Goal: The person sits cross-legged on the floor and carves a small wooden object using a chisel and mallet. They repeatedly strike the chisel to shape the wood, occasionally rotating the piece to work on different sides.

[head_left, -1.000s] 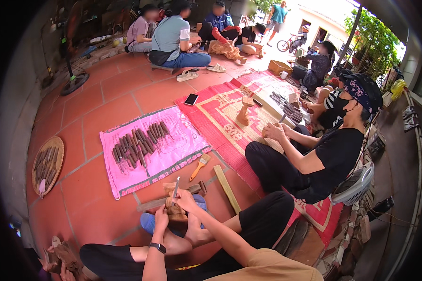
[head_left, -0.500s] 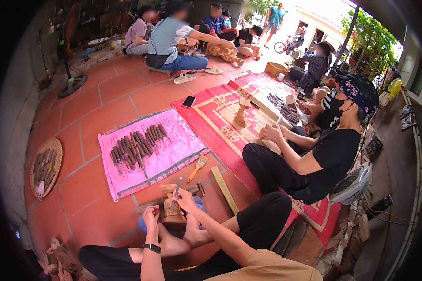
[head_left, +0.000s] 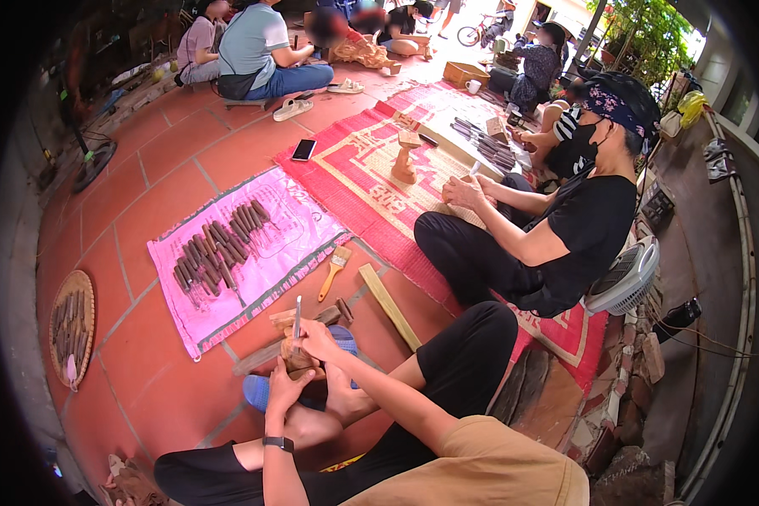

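Right hand (head_left: 318,340) pinches a slim metal tool (head_left: 298,315), near upright, at the wood block (head_left: 294,356) between the feet, beside blue sandals (head_left: 256,390). Left hand (head_left: 286,390) curls round the block's near side. Working well probably means block braced, left fingers off the edge, short strokes; tip contact too small to tell.

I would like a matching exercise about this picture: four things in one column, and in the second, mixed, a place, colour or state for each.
Column 1
1. Phone
2. Flat brush
3. Round woven tray
4. Right hand

Column 2
A. Grips a narrow tool
B. Lies on the red mat
C. Holds several dark tools
D. Orange-handled

Right pairs: 1-B, 2-D, 3-C, 4-A
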Available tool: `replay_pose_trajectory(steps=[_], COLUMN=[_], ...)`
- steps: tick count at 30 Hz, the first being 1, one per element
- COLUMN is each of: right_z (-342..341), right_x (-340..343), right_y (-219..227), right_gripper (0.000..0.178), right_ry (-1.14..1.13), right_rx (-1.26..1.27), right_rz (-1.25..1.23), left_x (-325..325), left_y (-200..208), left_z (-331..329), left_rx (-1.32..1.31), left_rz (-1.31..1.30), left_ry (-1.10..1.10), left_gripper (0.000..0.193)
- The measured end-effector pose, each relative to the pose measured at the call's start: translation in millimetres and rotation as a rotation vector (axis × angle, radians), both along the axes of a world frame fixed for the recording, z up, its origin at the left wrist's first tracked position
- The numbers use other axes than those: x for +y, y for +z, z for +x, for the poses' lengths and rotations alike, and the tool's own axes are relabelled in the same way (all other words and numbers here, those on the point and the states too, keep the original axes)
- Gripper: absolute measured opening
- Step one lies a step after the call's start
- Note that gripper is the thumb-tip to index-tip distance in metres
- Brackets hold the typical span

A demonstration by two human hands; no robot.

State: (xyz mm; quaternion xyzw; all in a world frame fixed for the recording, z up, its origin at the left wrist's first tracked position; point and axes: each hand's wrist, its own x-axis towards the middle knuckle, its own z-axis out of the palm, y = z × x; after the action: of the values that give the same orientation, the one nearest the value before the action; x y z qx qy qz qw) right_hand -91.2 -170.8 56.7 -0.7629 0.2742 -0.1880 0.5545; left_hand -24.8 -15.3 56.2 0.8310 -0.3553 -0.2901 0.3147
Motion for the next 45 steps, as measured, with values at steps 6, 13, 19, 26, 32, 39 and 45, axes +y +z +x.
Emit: replay_pose_trajectory(steps=[6, 13, 19, 26, 32, 39, 45], right_z=[6, 12, 3, 4, 6, 7, 8], right_x=[10, 2, 4, 14, 12, 2, 21], right_y=[8, -10, -8, 2, 5, -5, -4], right_gripper=[0.017, 0.016, 0.017, 0.018, 0.014, 0.014, 0.017], right_ry=[0.035, -0.064, -0.029, 0.045, -0.019, -0.060, -0.033], right_rx=[0.057, 0.002, 0.095, 0.099, 0.052, 0.082, 0.117], right_rz=[-0.056, 0.008, -0.017, -0.052, -0.010, -0.083, -0.180], left_x=[3, 6, 2, 7, 8, 6, 8], left_y=[8, -5, 23, 3, -8, -5, 4], left_z=[7, 13, 8, 14, 17, 10, 13], left_rx=[0.125, 0.084, 0.167, 0.118, 0.080, 0.057, 0.104], left_rz=[-0.078, -0.021, 0.058, 0.087, 0.066, 0.061, 0.080], left_ry=[0.029, -0.027, -0.033, -0.045, -0.040, -0.016, -0.036], left_gripper=[0.091, 0.111, 0.116, 0.116, 0.114, 0.114, 0.114])
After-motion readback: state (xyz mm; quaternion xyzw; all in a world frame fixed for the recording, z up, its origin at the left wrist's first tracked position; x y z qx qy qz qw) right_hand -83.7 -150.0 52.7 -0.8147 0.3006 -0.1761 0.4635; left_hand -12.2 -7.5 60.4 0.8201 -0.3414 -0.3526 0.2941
